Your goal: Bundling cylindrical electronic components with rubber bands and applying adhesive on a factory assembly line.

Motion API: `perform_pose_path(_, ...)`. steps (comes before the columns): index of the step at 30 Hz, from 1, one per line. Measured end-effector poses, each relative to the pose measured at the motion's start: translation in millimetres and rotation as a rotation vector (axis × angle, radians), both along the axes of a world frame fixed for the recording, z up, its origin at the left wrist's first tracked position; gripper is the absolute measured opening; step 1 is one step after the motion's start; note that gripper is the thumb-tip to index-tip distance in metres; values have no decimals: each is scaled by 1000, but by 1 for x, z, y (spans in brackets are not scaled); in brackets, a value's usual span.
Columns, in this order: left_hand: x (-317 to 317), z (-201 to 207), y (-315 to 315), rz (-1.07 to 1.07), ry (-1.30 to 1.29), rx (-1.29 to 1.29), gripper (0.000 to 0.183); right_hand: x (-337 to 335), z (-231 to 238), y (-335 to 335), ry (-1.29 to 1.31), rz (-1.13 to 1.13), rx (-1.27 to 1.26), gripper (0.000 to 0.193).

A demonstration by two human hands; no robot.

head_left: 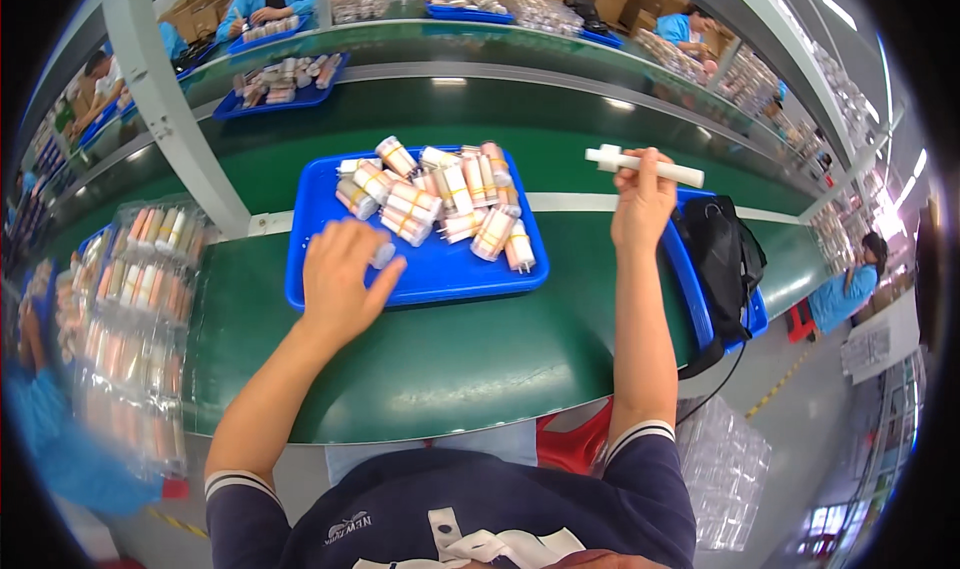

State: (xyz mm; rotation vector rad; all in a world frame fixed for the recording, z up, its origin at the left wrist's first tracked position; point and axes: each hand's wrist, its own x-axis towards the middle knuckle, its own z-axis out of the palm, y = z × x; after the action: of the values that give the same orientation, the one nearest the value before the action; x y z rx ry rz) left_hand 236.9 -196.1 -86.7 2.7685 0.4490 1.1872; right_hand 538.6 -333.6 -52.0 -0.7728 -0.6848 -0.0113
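A blue tray [440, 281] stands on the green work surface in front of me. Heaped toward its far side are several small pink and white cylinders [412, 201] with yellowish bands, some ending in thin prongs. Over the tray's near left part, my left hand [342, 274] is spread, thumb apart from the fingers. A small translucent piece [382, 256] shows between its forefinger and thumb; whether they touch it is unclear. To the tray's right, my right hand [645, 194] grips a white plastic stick [665, 171], raised above the surface, its stepped narrow end pointing left.
Clear plastic packs of cylinders [140, 319] are stacked at the left. A black bag [718, 259] with a cable lies in another blue tray [692, 281] at the right. Beyond a metal post [165, 109], co-workers sit along a second line with a loaded tray [325, 97].
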Motion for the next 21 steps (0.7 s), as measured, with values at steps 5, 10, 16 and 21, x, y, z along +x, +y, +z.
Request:
perform_pose_path(5, 48, -5, 36, 256, 39, -1, 40, -9, -36, -2, 132, 87, -144, 19)
perform_pose_path(10, 53, -1, 21, 178, 38, -31, 34, -21, -40, -7, 134, 192, -182, 19)
perform_pose_path(16, 12, 16, -13, -195, -212, -283, 31, -40, -32, -10, -24, 170, -173, 18)
perform_pose_path(21, -15, 2, -32, -364, 107, -536, 36, -91, -10, -5, -159, 238, -228, 21)
